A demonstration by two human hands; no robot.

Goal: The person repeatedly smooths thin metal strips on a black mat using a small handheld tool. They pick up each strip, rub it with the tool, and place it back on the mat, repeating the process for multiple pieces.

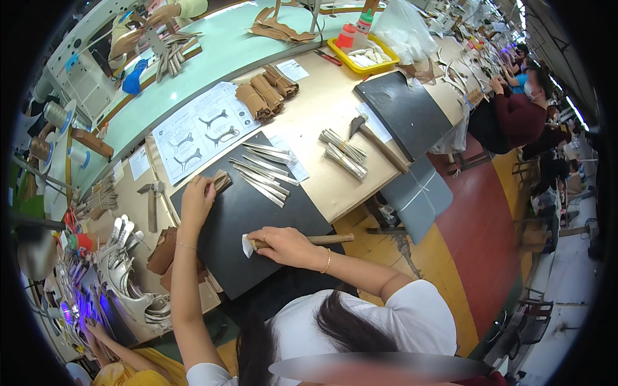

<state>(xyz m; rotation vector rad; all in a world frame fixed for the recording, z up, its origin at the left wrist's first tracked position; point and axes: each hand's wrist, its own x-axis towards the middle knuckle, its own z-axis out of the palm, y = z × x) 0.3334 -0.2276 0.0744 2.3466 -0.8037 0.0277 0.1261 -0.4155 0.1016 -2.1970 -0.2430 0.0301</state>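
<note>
My right hand [287, 247] is wrapped around a hammer [331, 238] near its head. The pale head points left, low over a black mat [257, 222], and the wooden handle runs out to the right. At the mat's upper left edge, my left hand [201, 192] has its fingers closed on the near end of a small bundle of brown strips [222, 181]. What lies between the fingertips is partly hidden. Several loose silvery-white strips [261, 182] lie fanned out on the mat, to the right of my left hand.
Rolled brown leather bundles [261, 96] lie beside a printed drawing sheet [203, 132]. Tied pale strips [344, 154] and another hammer [380, 145] sit to the right. A yellow tray [364, 56] stands at the back. At left are a small hammer [152, 204] and brown pieces [163, 251]; co-workers sit nearby.
</note>
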